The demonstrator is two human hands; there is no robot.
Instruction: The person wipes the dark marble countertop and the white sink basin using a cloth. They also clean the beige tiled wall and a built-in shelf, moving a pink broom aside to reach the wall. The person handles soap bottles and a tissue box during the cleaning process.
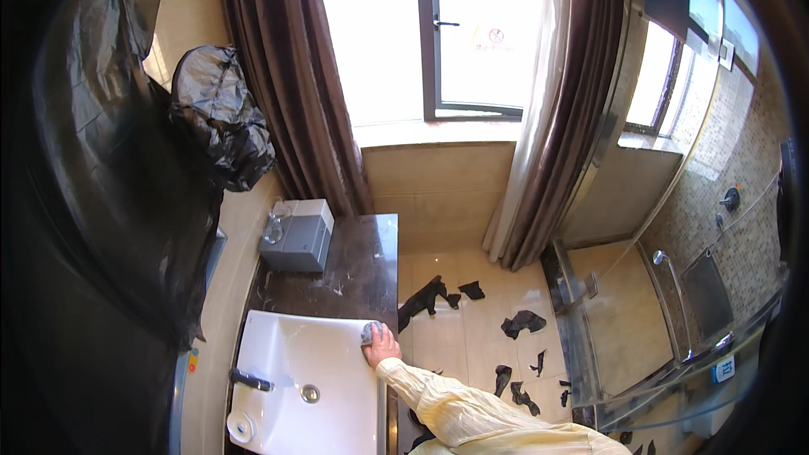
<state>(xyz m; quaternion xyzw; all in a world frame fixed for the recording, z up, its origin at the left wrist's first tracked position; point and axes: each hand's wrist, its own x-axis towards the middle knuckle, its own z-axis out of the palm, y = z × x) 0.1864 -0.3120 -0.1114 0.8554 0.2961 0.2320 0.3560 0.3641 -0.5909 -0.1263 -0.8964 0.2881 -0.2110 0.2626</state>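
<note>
My right hand (383, 347), in a pale yellow sleeve (459, 400), rests at the far right corner of a white rectangular sink (291, 337). Its fingers are closed round a small grey wad (368, 334), which looks like a scourer or bunched cloth and touches the rim there. A black faucet (251, 380) juts over the basin from its left side, pointing toward the round metal drain (310, 393). On the near left corner of the sink sits a round white item (241, 427). My left hand does not show.
Beyond the sink, a grey box (302, 240) stands on the dark countertop (362, 265). Black plastic sheeting (101, 202) hangs along the left wall. Torn black scraps (523, 323) litter the tiled floor. Glass shower panels (674, 404) stand at right; brown curtains (295, 84) flank the window.
</note>
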